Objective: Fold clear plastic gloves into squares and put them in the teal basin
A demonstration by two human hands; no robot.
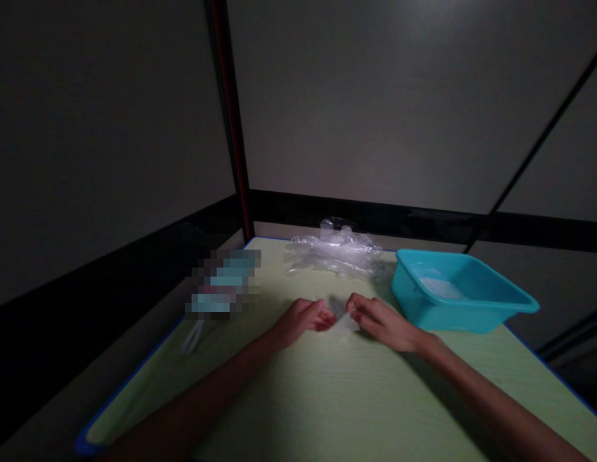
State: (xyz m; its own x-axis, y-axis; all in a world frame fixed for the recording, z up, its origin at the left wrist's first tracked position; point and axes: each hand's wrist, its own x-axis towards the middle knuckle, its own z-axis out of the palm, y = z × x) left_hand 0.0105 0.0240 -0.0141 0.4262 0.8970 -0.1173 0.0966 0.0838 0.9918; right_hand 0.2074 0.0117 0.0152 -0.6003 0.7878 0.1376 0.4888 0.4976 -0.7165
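Clear film (pixel 345 323) slants up toward the right hand (pixel 388 324)

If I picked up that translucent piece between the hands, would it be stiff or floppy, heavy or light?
Probably floppy: the translucent piece looks thin and filmy. It's likely light, since the right hand seems to hold it with just a pinch. It may crease easily, being so thin, though blur hides its exact make.

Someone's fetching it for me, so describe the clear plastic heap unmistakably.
On the green table, look toward the far edge, left of the turquoise tub. The clear plastic heap is crumpled, shiny and bigger than the thin piece in the right hand.
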